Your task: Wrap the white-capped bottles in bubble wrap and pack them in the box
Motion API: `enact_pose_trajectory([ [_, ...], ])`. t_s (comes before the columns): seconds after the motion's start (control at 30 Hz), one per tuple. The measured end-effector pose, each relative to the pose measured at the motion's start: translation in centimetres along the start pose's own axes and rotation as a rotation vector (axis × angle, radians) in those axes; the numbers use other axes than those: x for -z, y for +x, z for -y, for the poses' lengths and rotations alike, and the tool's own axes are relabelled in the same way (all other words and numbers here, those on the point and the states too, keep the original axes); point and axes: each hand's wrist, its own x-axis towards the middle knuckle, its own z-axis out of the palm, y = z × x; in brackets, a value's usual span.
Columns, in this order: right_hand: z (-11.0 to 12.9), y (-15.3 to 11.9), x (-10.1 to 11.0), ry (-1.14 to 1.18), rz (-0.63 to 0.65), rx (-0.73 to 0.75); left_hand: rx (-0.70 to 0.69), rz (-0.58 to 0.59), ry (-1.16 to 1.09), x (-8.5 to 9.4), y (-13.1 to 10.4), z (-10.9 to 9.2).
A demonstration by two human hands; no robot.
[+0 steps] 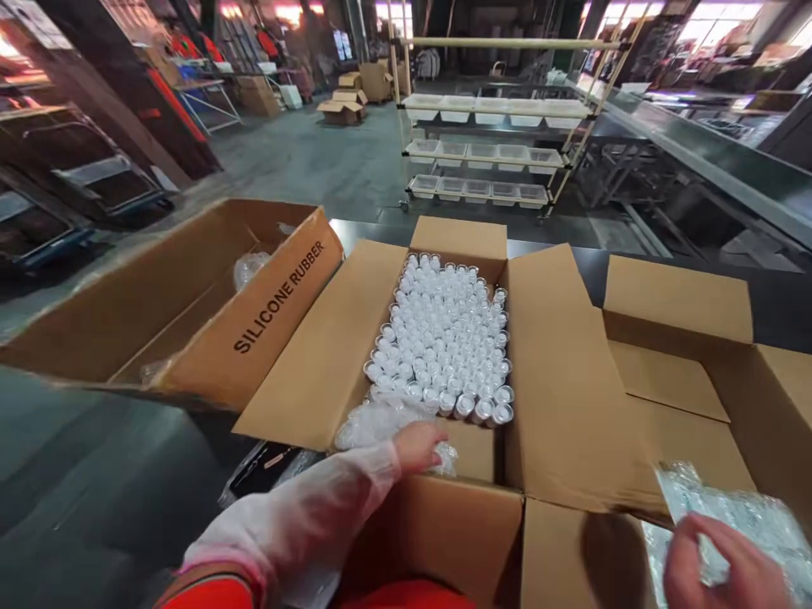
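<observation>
An opened cardboard box (437, 520) stands before me, packed in its far part with many small white cylinders under clear round tops (444, 330). At its near left corner, my left hand (419, 446) is closed on crumpled clear bubble wrap (381, 420) that lies beside the cylinders. Bare cardboard shows just right of that hand. Over at the lower right, my right hand (723, 567) has its fingers curled around a pale sheet of bubble wrap (761, 520), held at the near edge of a second open box (682, 385). Part of this hand is cut off by the frame.
To the left, a long carton marked SILICONE RUBBER (279, 300) holds some clear plastic. Box flaps (564, 381) spread out on both sides. Beyond the dark table is a wheeled rack (495, 110) with clear bins. A conveyor (710, 152) runs along the right.
</observation>
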Motion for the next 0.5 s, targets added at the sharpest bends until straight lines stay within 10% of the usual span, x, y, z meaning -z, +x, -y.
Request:
enact_pose_trajectory([
  [0.2,12.6,-4.0,-5.5,0.523,0.625,-0.036,-0.095,-0.132,-0.071,1.0,-0.2,-1.9],
  [0.5,18.2,-2.4,-11.4,0.992,0.85,-0.422,-0.138,-0.24,-0.968,4.7,-4.3,-4.7],
])
